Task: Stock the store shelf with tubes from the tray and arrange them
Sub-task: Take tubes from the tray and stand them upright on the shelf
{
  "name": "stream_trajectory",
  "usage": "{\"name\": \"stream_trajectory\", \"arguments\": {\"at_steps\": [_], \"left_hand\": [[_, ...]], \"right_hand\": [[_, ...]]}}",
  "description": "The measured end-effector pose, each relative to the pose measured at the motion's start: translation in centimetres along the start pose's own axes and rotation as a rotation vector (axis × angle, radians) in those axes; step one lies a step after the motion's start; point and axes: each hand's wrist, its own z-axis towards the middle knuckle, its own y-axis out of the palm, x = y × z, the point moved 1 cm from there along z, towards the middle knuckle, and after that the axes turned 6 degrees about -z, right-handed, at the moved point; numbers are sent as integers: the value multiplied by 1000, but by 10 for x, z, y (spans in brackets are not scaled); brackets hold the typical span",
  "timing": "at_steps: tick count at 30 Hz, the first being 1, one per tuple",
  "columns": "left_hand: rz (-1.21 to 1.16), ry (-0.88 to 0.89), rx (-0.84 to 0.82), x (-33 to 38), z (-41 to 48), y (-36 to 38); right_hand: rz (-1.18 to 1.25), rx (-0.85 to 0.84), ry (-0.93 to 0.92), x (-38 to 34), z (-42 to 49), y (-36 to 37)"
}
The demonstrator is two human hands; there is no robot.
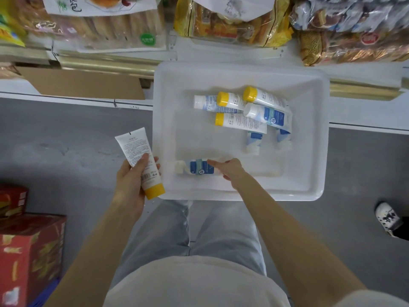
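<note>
A white plastic tray [309, 187] sits low in front of my legs. Several tubes with yellow or white caps [243, 111] lie piled in its far half. My left hand [132, 180] grips a white tube with a yellow cap [141, 156], cap pointing down, just left of the tray. My right hand [228, 171] reaches into the tray's near left corner and its fingers close around a white and blue tube [197, 168] lying there; the fingers hide the tube's right end.
Shelves [221, 54] with bagged bread and snacks run along the top. A cardboard box [84, 83] lies on the lower shelf at left. Red cartons [28, 251] stand at lower left. Another person's shoe [387, 218] is on the grey floor at right.
</note>
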Motion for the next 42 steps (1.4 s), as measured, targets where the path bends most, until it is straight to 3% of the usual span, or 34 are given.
{"name": "stream_trajectory", "arguments": {"at_steps": [2,6,9,13,16,19,29,35,38,42], "left_hand": [[-2,7,6,3,2,-3],[1,10,22,8,6,-12],[-6,20,22,11,7,-18],[-33,26,37,12,7,-25],[-44,26,42,12,6,-32],[-37,23,49,9,4,-38],[-48,17,54,4,-1,-51],[-27,15,54,2,-5,-53],[-45,-14,27,4,-10,-48],[-124,-55,-98,14,-27,-29]], "right_hand": [[-84,161,-83,2,0,4],[-334,342,-506,-6,-13,8],[-514,230,-660,-17,-11,12],[-709,-10,-670,-32,-4,20],[-1022,-43,-692,-39,-6,30],[-1145,-57,-687,-43,-5,37],[-987,-217,-607,-35,-4,31],[-1006,-211,-618,-30,-5,26],[-807,-156,-609,-32,-18,7],[-524,50,-663,-40,-55,-27]]}}
